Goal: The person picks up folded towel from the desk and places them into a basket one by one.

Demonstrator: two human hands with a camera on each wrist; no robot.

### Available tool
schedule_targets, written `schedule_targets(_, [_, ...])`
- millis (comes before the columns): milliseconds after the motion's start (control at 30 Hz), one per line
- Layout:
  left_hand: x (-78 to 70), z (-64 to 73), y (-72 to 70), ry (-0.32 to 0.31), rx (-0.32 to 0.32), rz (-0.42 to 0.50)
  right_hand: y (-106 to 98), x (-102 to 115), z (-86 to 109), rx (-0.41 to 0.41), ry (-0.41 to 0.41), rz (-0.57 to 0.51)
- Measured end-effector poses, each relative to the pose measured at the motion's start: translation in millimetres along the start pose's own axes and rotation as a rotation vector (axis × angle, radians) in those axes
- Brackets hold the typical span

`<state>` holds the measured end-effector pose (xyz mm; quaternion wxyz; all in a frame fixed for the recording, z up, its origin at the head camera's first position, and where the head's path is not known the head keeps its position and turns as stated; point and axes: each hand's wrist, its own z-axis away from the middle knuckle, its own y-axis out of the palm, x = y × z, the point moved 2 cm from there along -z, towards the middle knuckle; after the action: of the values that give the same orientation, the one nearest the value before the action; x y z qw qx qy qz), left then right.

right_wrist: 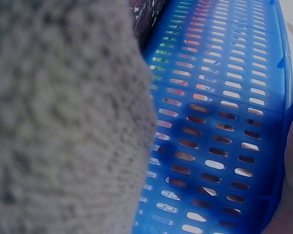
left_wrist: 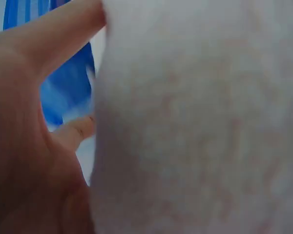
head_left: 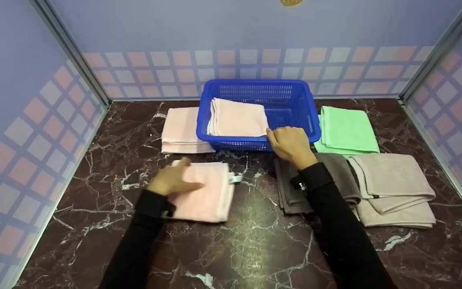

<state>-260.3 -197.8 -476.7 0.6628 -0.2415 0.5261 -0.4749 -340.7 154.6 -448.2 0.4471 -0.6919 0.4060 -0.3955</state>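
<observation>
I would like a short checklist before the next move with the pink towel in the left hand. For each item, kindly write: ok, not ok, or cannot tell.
1. Held towel in grip: ok, the left hand has its thumb over it.
2. Held towel folded: ok.
3. Label tucked in: not ok, it sticks out at the towel's right edge.
4. Held towel lifted off the table: cannot tell, it is blurred.
5. Basket held: ok, the right hand grips its near rim.
6. Room in the basket: ok, right of the inside towel.
</observation>
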Motion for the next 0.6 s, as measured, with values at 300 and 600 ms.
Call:
schedule_targets(300, [-60.0, -27.8, 33.9, 0.124, -0.031, 0.130, 5.8, -2.2, 2.3, -0.013, -0.004, -0.020])
schedule_targets(600, [-15.7, -23.4, 4.0, 0.350, 0.285, 0.323, 0.6, -0.2, -0.8, 0.009, 0.005, -0.007])
